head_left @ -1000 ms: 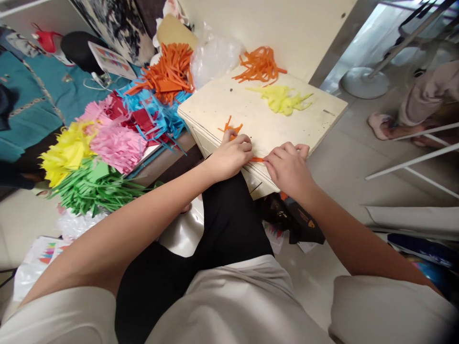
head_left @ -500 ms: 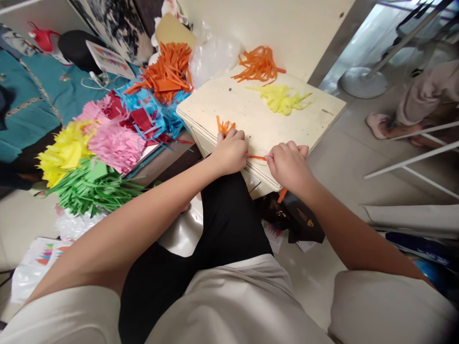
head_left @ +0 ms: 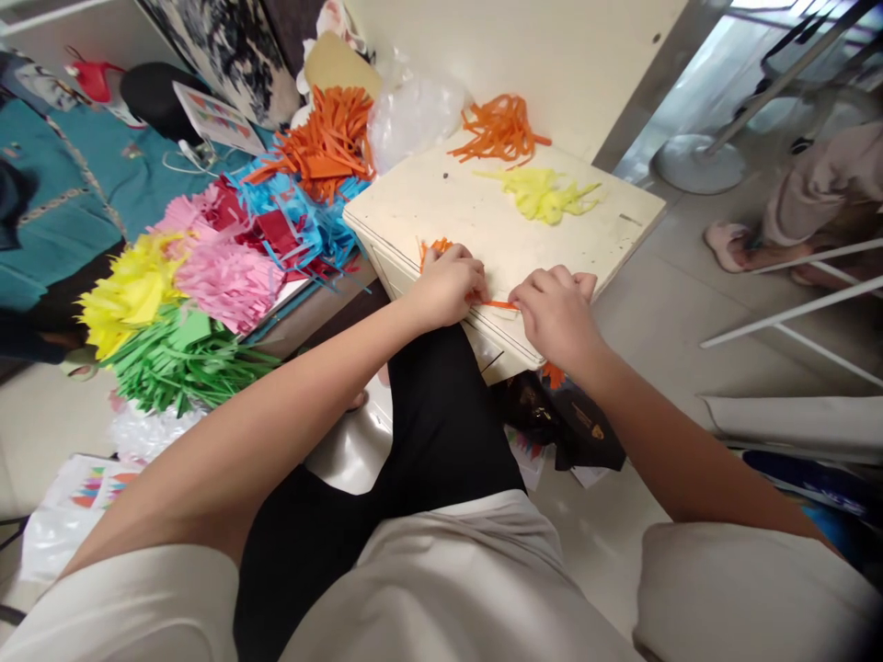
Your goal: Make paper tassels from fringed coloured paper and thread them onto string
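Note:
An orange fringed paper tassel (head_left: 498, 304) stretches between my two hands at the near edge of the cream cabinet top (head_left: 393, 198). My left hand (head_left: 452, 285) is closed around one part, and some fringe sticks out past its fingers on the far side. With fingers curled, my right hand (head_left: 557, 303) pinches the narrow twisted middle. More orange fringe hangs below that hand over the cabinet's edge. Farther back on the same top lie a yellow tassel (head_left: 548, 195) and another orange tassel (head_left: 500, 129).
Left of the cabinet are piles of fringed paper: orange (head_left: 338, 138), blue (head_left: 303, 216), pink (head_left: 227, 280), yellow (head_left: 131, 294) and green (head_left: 183, 359). A clear plastic bag (head_left: 414, 106) stands behind. A black bag (head_left: 579, 423) sits below the right edge. Someone's foot (head_left: 728, 246) shows at right.
My left hand has rolled slightly, and less orange fringe shows beyond it. My right fingers have shifted a little on the twisted strip. The fringe below the right hand hangs differently.

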